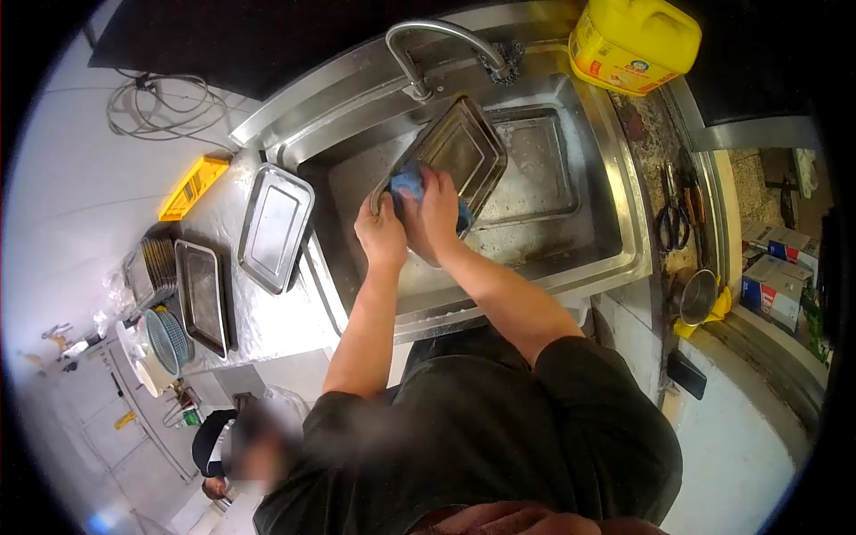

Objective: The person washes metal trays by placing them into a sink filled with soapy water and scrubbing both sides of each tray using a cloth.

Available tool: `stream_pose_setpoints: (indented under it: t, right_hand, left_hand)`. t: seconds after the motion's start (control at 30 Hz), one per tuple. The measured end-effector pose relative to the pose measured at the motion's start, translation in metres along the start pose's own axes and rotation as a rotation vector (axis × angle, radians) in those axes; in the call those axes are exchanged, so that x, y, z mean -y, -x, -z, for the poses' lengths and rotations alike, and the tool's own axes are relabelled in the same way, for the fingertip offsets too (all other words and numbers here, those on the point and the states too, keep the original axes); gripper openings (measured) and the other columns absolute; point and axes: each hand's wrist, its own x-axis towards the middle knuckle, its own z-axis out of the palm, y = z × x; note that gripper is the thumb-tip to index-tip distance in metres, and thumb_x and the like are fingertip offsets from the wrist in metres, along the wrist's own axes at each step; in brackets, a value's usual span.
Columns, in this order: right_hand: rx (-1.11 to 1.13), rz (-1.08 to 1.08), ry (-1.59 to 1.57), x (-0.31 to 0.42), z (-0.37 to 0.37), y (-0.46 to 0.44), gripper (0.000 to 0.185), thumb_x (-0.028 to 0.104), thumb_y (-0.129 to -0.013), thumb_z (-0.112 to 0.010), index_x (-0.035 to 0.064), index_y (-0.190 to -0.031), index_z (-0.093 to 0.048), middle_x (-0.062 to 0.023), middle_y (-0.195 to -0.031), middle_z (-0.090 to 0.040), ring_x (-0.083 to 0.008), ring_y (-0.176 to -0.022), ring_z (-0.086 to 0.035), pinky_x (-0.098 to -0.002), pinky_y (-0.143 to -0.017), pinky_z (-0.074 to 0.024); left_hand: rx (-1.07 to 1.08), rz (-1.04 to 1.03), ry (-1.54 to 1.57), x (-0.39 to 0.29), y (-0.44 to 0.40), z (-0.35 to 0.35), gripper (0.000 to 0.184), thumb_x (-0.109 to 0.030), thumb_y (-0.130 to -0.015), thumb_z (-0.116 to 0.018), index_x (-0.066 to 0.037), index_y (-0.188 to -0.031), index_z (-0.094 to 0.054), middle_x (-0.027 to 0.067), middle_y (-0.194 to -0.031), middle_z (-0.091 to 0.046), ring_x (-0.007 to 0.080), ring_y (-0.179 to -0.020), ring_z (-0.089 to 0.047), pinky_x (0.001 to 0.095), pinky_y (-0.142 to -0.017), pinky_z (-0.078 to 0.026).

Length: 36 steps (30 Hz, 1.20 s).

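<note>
A rectangular metal tray (464,156) is tilted over the sink (357,160). My left hand (382,236) is closed on its near left edge. My right hand (432,214) presses a blue cloth (407,181) against the tray's near end; part of the cloth is hidden under the fingers. A second metal tray (539,160) lies in the sink basin, partly covered by the held one. Above the far side of the sink curves a metal faucet (443,27).
On the left counter lie a clean-looking tray (276,227), a darker tray (203,294) and a yellow plastic rack (193,189). A yellow jug (635,45) stands at the back right. Scissors (671,223) and a metal cup (695,296) are on the right ledge. Another person (218,446) is at lower left.
</note>
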Motion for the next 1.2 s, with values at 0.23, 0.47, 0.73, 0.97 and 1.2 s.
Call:
stream_pose_setpoints:
  t: [0.23,0.47,0.73,0.97,1.2]
  right_hand:
    - [-0.175,-0.819,-0.181,-0.124,-0.009,-0.072,0.049,0.036,-0.093,-0.054,-0.0066,-0.118,-0.053,-0.0257,-0.093,-0.064,-0.0429,-0.088,-0.059,-0.0436,-0.079,-0.0467]
    - [0.119,-1.104,-1.135,-0.128,0.123,-0.059,0.038,0.042,-0.091,-0.059,0.0074,-0.104,-0.063,-0.0085,-0.1,-0.065,-0.025,-0.092,-0.06,-0.0404,-0.086,-0.0465]
    - [0.268,-0.89,-1.104,-0.157,0.154,-0.029,0.027,0.02,-0.091,-0.063,0.0047,-0.113,-0.061,-0.0077,-0.108,-0.064,-0.0221,-0.1,-0.061,-0.0366,-0.088,-0.048]
    - [0.381,0.326,0.323,-0.207,0.148,-0.003,0.037,0.023,-0.088,-0.065,0.0049,-0.119,-0.059,-0.0109,-0.115,-0.062,-0.0272,-0.104,-0.059,-0.0387,-0.093,-0.0459]
    - [1.365,-0.339,0.674,-0.187,0.137,-0.004,0.042,0.026,-0.084,-0.064,0.0077,-0.121,-0.06,-0.0141,-0.119,-0.062,-0.0343,-0.106,-0.06,-0.0402,-0.09,-0.0473]
  left_hand:
    - [0.166,-0.067,-0.319,-0.033,0.023,0.027,0.023,-0.009,-0.091,-0.056,-0.001,-0.111,-0.066,0.0125,-0.091,-0.069,0.0187,-0.084,-0.064,0.03,-0.073,-0.051]
    - [0.701,-1.253,-0.522,-0.026,0.05,0.059,0.028,-0.009,-0.077,-0.061,-0.007,-0.105,-0.066,0.01,-0.113,-0.064,0.0266,-0.106,-0.063,0.0411,-0.089,-0.053]
    - [0.214,-0.323,-0.321,0.042,0.05,0.084,0.034,-0.007,-0.082,-0.057,-0.003,-0.115,-0.058,0.0135,-0.107,-0.062,0.0284,-0.103,-0.059,0.0372,-0.093,-0.046]
    - [0.168,0.564,0.33,0.145,0.033,0.082,0.043,-0.034,-0.102,-0.041,0.0,-0.125,-0.051,0.0108,-0.121,-0.058,0.0232,-0.106,-0.057,0.0365,-0.091,-0.047]
    - [0.024,0.429,0.364,0.066,0.012,0.097,0.044,-0.039,-0.102,-0.04,0.001,-0.107,-0.059,0.0056,-0.099,-0.063,0.0117,-0.08,-0.056,0.0252,-0.075,-0.046]
